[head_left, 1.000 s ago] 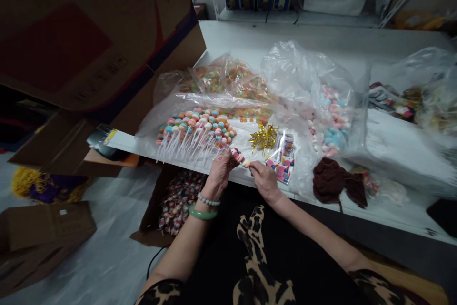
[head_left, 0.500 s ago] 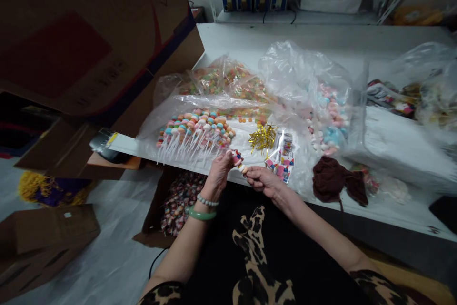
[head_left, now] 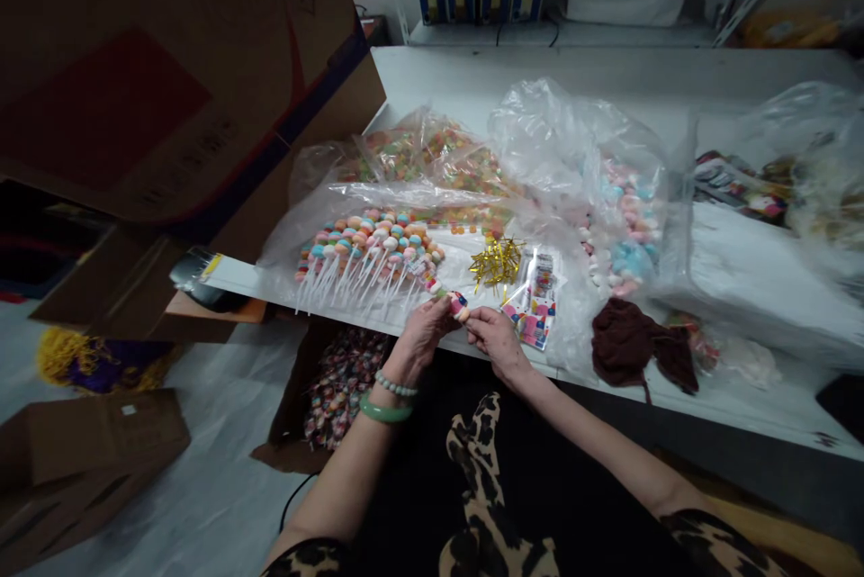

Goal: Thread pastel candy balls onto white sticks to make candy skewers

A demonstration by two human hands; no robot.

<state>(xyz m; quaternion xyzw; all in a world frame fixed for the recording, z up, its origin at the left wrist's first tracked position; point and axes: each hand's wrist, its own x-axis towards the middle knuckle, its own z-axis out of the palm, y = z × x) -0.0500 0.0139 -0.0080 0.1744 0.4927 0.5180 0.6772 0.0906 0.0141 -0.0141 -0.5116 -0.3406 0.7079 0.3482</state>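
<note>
A sheet of creased brown cardboard (head_left: 135,100) looms in from the left, cut off by the frame. Below it, a box (head_left: 283,455) of twist-wrapped sweets (head_left: 344,388) sits partly under the white table (head_left: 540,73). On the table, a crinkled clear bag (head_left: 405,194) lies beneath rows of skewers (head_left: 364,257), round pastel candies on thin white sticks.

The left hand (head_left: 422,338), with a smooth green bangle (head_left: 384,410) and a beaded bracelet (head_left: 395,383) at its wrist, and the right hand (head_left: 496,343) meet just over the table edge. Both pinch one skewer (head_left: 454,307) between fingertips pressed together, hiding part of it.

To the right lie springy gold ties (head_left: 496,262), glossy printed packets (head_left: 533,311) and a crumpled brown cloth (head_left: 641,352). Pink and blue candies (head_left: 627,235) blur behind a second bag (head_left: 560,136).
</note>
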